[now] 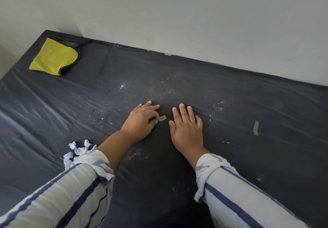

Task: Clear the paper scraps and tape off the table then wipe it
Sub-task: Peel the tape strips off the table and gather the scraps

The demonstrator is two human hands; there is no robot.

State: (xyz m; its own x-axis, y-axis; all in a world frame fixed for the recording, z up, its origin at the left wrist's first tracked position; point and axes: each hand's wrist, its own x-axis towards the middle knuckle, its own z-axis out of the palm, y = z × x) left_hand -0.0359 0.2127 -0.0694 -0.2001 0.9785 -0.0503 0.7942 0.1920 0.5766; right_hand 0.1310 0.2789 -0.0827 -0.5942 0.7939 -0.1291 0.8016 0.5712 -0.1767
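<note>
Beside the flat right hand (186, 127), the left hand (141, 121) pinches a tape piece (163, 118) — paper scraps (75, 151) (crumpled) by its sleeve (85, 176).

On the table (248, 94), a cloth (53, 57) lay at the far left corner, by the wall (177, 14); paper scraps (76, 151) sat near left. A tape piece (163, 118) lay between left hand (140, 121) and right hand (186, 128) — a tape strip (256, 128) well right.

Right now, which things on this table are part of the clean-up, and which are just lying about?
Part of the job: tape piece by the left hand, tape strip, crumpled paper scraps, white specks, yellow cloth, black table.
Just there: white wall, striped sleeves.
</note>
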